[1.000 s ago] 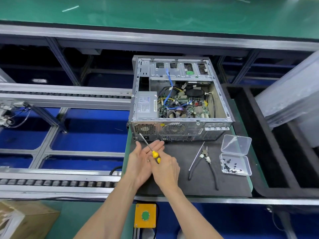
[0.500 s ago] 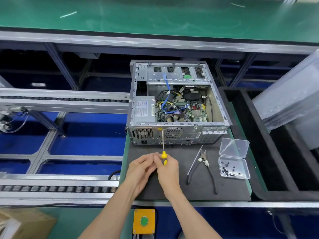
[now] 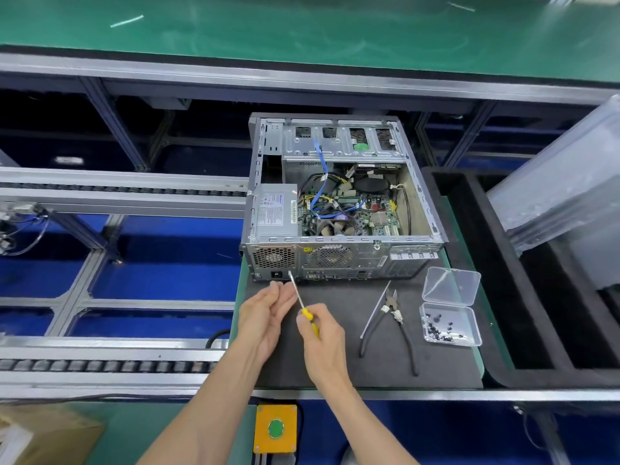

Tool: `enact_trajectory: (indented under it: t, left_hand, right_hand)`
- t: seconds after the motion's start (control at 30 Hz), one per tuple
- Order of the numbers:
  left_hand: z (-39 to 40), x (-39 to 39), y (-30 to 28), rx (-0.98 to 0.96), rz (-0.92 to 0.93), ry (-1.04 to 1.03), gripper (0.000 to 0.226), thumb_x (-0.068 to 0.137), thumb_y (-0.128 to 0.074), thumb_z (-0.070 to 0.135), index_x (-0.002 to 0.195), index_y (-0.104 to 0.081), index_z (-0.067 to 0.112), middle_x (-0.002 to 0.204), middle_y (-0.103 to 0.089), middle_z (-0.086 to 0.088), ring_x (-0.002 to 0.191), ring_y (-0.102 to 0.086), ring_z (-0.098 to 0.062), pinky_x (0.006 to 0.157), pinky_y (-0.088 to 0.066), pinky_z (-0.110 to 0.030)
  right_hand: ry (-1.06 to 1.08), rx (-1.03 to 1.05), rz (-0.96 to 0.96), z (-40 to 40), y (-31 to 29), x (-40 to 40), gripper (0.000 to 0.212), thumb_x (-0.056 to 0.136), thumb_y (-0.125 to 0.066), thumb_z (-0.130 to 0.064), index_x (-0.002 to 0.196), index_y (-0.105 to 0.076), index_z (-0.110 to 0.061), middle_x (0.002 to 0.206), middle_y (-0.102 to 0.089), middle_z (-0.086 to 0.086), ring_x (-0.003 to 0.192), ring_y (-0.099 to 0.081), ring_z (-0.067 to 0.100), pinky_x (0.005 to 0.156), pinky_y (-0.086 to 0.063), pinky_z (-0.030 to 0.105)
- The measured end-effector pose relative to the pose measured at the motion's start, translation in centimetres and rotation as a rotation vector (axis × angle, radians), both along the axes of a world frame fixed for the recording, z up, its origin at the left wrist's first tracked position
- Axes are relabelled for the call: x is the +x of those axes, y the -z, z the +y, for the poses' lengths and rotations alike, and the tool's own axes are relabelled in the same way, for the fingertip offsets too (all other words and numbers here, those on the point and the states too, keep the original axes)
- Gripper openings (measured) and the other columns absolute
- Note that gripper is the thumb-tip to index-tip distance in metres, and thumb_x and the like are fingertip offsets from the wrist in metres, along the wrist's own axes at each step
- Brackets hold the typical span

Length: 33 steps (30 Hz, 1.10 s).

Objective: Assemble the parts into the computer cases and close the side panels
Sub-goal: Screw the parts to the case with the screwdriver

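Gripping a yellow-handled screwdriver (image 3: pixel 303 305), the right hand (image 3: pixel 323 344) has fingers curled round the handle; shaft angles up-left, tip just in front of the computer case (image 3: pixel 339 209) rear panel, near the power socket. Left hand (image 3: pixel 265 317) w/ fingers straight, relaxed, touching the shaft. Case lies on its side on a dark mat (image 3: pixel 369 370), side panel off: PSU, motherboard, fan, blue cables exposed. Pliers (image 3: pixel 397 317) & open clear screw box (image 3: pixel 449 310) to the right.
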<state>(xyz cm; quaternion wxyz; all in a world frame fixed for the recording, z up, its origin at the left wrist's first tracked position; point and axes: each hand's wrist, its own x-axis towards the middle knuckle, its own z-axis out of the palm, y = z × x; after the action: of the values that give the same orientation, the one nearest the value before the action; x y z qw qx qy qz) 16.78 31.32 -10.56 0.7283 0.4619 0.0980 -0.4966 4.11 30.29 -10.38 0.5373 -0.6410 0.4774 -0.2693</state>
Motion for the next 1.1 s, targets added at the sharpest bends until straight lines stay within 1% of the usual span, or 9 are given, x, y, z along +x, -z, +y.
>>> enact_trajectory:
  t: [0.07,0.2,0.5,0.7,0.77,0.87,0.97,1.03,1.1]
  left_hand:
    - [-0.6,0.3,-0.2,0.028,-0.019,0.029,0.02,0.105,-0.049,0.011,0.106,-0.059,-0.006,0.091,-0.077,-0.018,0.091,-0.076,-0.025,0.082,-0.061,-0.036]
    - [-1.1,0.4,-0.2,0.046,-0.004,0.083,0.023,0.103,-0.056,0.019,0.111,-0.061,-0.002,0.102,-0.076,-0.018,0.094,-0.076,-0.027,0.07,-0.063,-0.033]
    - [-1.4,0.3,0.6,0.034,-0.001,0.083,0.024,0.1,-0.06,0.018,0.108,-0.061,-0.005,0.101,-0.075,-0.023,0.093,-0.075,-0.033,0.066,-0.062,-0.035]
    - [-1.4,0.6,0.8,0.072,-0.087,0.112,0.021,0.1,-0.06,0.014,0.104,-0.062,-0.006,0.099,-0.074,-0.026,0.092,-0.075,-0.035,0.066,-0.062,-0.035]
    - [-1.5,0.9,0.8,0.113,-0.121,0.131,0.02,0.099,-0.062,0.013,0.104,-0.064,-0.007,0.097,-0.075,-0.025,0.089,-0.075,-0.035,0.065,-0.062,-0.035]
    - [-1.7,1.1,0.8,0.186,-0.164,0.198,0.019,0.097,-0.064,0.011,0.103,-0.065,-0.008,0.091,-0.076,-0.022,0.085,-0.076,-0.034,0.062,-0.062,-0.034]
    - [-2.1,1.2,0.8,0.262,-0.196,0.255,0.016,0.096,-0.067,0.009,0.1,-0.066,-0.007,0.083,-0.076,-0.02,0.078,-0.076,-0.032,0.058,-0.061,-0.032]
    - [-2.4,1.1,1.0,0.279,-0.187,0.261,0.014,0.096,-0.066,0.006,0.099,-0.066,-0.007,0.085,-0.076,-0.021,0.077,-0.077,-0.03,0.058,-0.061,-0.031]
    - [-2.6,0.9,1.3,0.286,-0.167,0.264,0.009,0.096,-0.062,-0.001,0.1,-0.067,-0.008,0.088,-0.076,-0.022,0.078,-0.077,-0.029,0.06,-0.061,-0.031]
  right_hand:
    - [-0.06,-0.027,0.072,0.6,0.7,-0.6,0.016,0.102,-0.05,-0.028,0.088,-0.057,-0.026,0.061,-0.052,-0.014,0.058,-0.041,0.008,0.059,-0.036,0.033]
    - [-0.079,-0.003,0.137,1.1,1.3,-0.6,0.017,0.103,-0.05,-0.026,0.09,-0.061,-0.028,0.061,-0.053,-0.011,0.062,-0.047,0.012,0.06,-0.041,0.039]
    - [-0.06,0.017,0.219,0.9,1.1,-0.3,0.016,0.104,-0.048,-0.027,0.095,-0.061,-0.029,0.071,-0.056,-0.008,0.074,-0.05,0.016,0.062,-0.035,0.029]
    - [-0.071,-0.007,0.297,0.6,0.8,0.0,0.016,0.104,-0.049,-0.029,0.1,-0.063,-0.025,0.082,-0.062,-0.003,0.086,-0.058,0.024,0.073,-0.046,0.037]
    - [-0.08,-0.049,0.341,0.7,0.8,0.0,0.014,0.104,-0.049,-0.031,0.102,-0.063,-0.027,0.083,-0.063,-0.004,0.084,-0.055,0.017,0.073,-0.045,0.036]
    - [-0.071,-0.095,0.39,1.1,0.9,-0.1,0.014,0.104,-0.048,-0.033,0.104,-0.061,-0.027,0.08,-0.062,-0.006,0.071,-0.049,0.007,0.059,-0.038,0.025]
    - [-0.068,-0.079,0.425,1.7,1.0,0.3,0.018,0.106,-0.044,-0.034,0.107,-0.059,-0.024,0.079,-0.062,-0.003,0.067,-0.048,0.005,0.053,-0.033,0.022]
    - [-0.048,-0.038,0.432,2.0,1.0,0.9,0.021,0.107,-0.04,-0.034,0.106,-0.057,-0.022,0.083,-0.062,-0.001,0.071,-0.048,0.006,0.055,-0.033,0.021]
    - [-0.019,0.033,0.415,2.1,0.9,1.5,0.021,0.107,-0.039,-0.033,0.102,-0.056,-0.021,0.088,-0.061,-0.002,0.082,-0.048,0.009,0.066,-0.04,0.027]
